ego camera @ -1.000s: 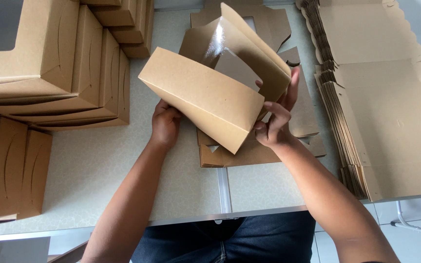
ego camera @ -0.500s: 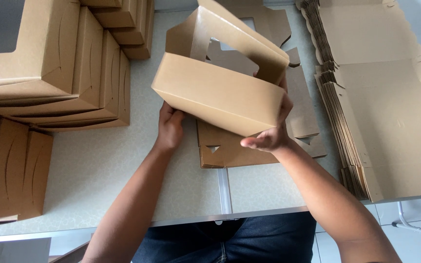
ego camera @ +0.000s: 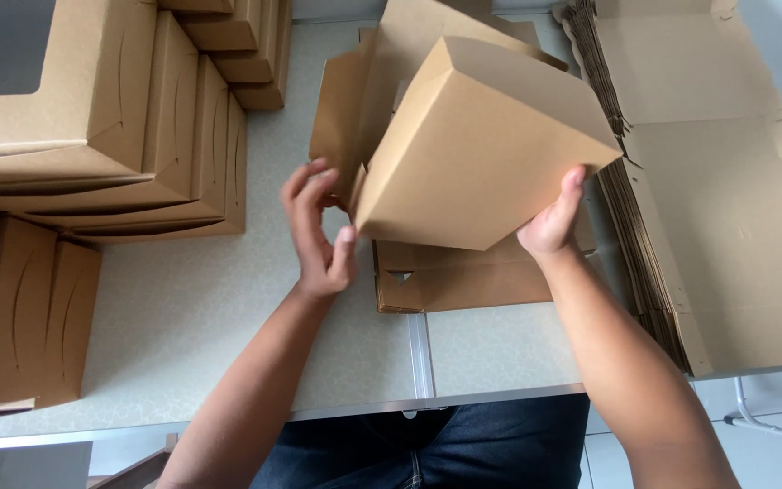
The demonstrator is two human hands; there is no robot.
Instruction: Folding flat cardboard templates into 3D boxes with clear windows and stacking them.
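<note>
- The right hand (ego camera: 549, 226) holds a plain brown cardboard box (ego camera: 486, 149) up above the pale speckled worktop (ego camera: 183, 317).
- The box is tilted, with one big flat side facing up at the camera.
- The right hand's grip is closed on the lower right edge of the box, with the thumb pressed flat on the big side.
- The left hand (ego camera: 319, 235) is at the lower left corner of the box.
- Its thumb tip touches that corner. Its fingers (ego camera: 305, 181) are curled and loose, so its grip is partly open and holds nothing tight.
- Behind the box, a brown cardboard flap (ego camera: 341, 118) sticks out to the left. I cannot tell if it is part of the box.
- Under the box, a flat folded brown cardboard sheet (ego camera: 463, 281) lies on the worktop, just beside both hands.
- To the right is a thick pile of flat unfolded brown cardboard sheets (ego camera: 726, 208). It reaches the right edge of the worktop.
- To the left is a row of finished brown cardboard boxes (ego camera: 138, 118) standing close together, well apart from the hands.
- More finished brown boxes (ego camera: 20, 308) sit at the near left corner of the worktop.
- A few small brown boxes (ego camera: 246, 45) are at the far side, near the top.
- The person's dark blue jeans (ego camera: 427, 444) show below the worktop edge.
</note>
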